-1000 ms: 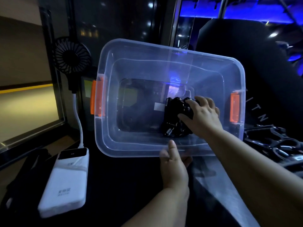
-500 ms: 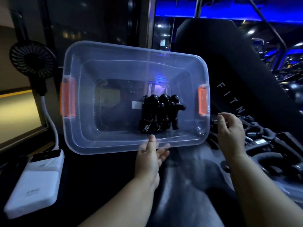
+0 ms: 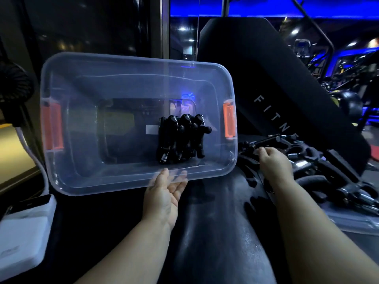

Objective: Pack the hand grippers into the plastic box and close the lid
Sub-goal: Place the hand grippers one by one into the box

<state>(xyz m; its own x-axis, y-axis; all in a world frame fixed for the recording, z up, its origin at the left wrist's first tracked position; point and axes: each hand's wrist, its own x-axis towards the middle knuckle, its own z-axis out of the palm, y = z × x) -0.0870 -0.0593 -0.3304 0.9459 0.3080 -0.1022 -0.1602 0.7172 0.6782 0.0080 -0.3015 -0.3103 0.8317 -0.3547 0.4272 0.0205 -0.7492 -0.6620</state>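
Observation:
A clear plastic box with orange latches is tilted up so its opening faces me. Three black hand grippers lie side by side on its bottom, toward the right end. My left hand holds the box's near rim, thumb on top and fingers underneath. To the right of the box lies a pile of several more black hand grippers. My right hand rests on the pile's left end, fingers curled around one gripper. The pile sits on a clear flat plastic piece, apparently the lid.
A white power bank lies at the lower left, with a small black fan above it behind the box. A black padded backrest with white lettering rises behind the pile. Everything rests on a dark padded surface.
My right hand left the box after setting grippers inside, moved right and came down onto the pile. The view shifted right; my left hand kept hold of the box rim.

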